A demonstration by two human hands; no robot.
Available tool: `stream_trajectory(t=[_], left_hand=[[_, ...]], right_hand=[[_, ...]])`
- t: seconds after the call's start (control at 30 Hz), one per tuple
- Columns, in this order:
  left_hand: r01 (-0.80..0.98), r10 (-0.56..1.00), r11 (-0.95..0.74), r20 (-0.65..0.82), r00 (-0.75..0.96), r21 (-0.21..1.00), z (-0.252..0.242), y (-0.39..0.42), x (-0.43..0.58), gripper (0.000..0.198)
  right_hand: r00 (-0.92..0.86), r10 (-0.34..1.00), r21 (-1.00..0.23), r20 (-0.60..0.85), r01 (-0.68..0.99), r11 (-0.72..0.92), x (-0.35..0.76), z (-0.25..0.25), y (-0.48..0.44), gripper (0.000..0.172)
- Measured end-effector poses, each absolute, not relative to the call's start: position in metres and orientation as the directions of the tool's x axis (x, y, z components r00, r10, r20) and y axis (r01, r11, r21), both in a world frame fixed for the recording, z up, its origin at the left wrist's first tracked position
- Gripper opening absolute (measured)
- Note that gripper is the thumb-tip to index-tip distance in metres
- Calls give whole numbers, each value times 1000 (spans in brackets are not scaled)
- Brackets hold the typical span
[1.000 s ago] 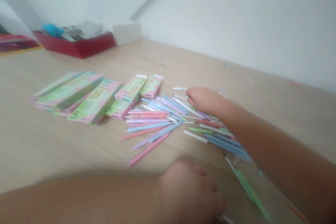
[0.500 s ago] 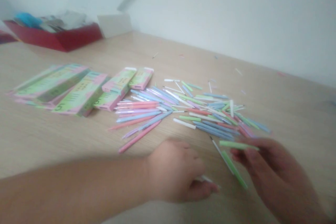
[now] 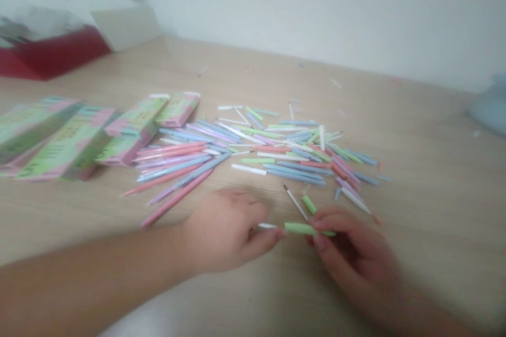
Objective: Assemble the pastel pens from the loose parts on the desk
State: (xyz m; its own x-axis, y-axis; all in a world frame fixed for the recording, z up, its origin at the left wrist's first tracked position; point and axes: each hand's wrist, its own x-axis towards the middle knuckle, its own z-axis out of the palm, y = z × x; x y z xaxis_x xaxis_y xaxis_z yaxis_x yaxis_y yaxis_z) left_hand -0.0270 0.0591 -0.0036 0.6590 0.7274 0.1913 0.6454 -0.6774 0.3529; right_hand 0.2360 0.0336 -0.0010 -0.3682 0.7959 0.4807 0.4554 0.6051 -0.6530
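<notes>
My left hand [image 3: 231, 231] is closed, with a thin white pen refill [image 3: 267, 226] pinched between thumb and fingers. The thumb side of the refill points at the open end of a light green pen barrel [image 3: 300, 228], a small gap apart. My right hand [image 3: 356, 253] is closed on that barrel and holds it nearly level. Beyond its fingers lie another white refill [image 3: 295, 203] with a dark tip and a short green pen piece [image 3: 309, 204], partly hidden by the hand. Behind both hands spreads a pile of loose pen parts [image 3: 294, 172] in blue, green, white and coral.
Coloured pens [image 3: 174, 168] lie bunched left of the pile. Several pink and green pen boxes [image 3: 63, 145] stand at the left. A red box [image 3: 59, 52] with a pale flap is at the back left. A bluish object [image 3: 492, 105] shows at the right edge.
My hands have come closer together, so the refill and the green barrel now nearly line up. The view has swung right, shifting the table's things leftward.
</notes>
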Motion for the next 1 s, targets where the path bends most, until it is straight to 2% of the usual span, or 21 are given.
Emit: stream_trajectory(t=[0.13, 0.43, 1.0], left_hand=[[655, 743, -661, 192, 642, 367, -2, 59, -28, 45], [673, 765, -634, 182, 618, 381, 0, 62, -27, 47], [718, 778, -607, 72, 624, 342, 0, 61, -28, 44]], right_hand=[[-387, 772, -644, 505, 426, 635, 239, 0, 34, 19], [-348, 794, -711, 498, 359, 604, 241, -5, 32, 23], [-383, 780, -636, 495, 453, 625, 239, -9, 34, 22]])
